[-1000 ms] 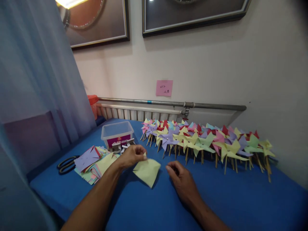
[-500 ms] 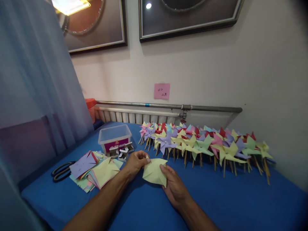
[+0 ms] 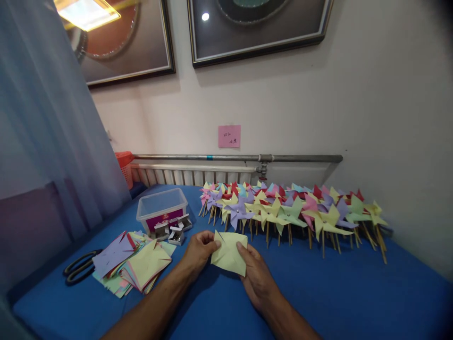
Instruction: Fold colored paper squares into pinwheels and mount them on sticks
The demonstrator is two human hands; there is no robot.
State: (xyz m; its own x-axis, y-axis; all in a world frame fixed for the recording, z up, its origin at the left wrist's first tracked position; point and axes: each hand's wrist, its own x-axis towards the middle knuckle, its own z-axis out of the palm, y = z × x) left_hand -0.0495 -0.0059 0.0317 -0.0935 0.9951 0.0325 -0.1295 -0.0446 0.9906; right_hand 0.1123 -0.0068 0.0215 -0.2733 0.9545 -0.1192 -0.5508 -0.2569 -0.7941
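Observation:
A pale yellow square of cut paper (image 3: 229,253) is held just above the blue table (image 3: 354,297). My left hand (image 3: 198,250) pinches its left corner, and my right hand (image 3: 256,278) grips its right edge and lower corner. A stack of coloured cut paper squares (image 3: 132,267) lies to the left of my hands. Behind them stretches a long row of finished paper pinwheels on wooden sticks (image 3: 290,212).
A clear plastic box (image 3: 161,208) with small open boxes (image 3: 175,231) in front stands at the back left. Black scissors (image 3: 76,269) lie at the left edge. A curtain (image 3: 53,141) hangs on the left; a pipe (image 3: 233,157) and radiator run along the wall.
My right hand came up from the table and took hold of the yellow paper, which now sits between both hands. The view has shifted a little to the right and up.

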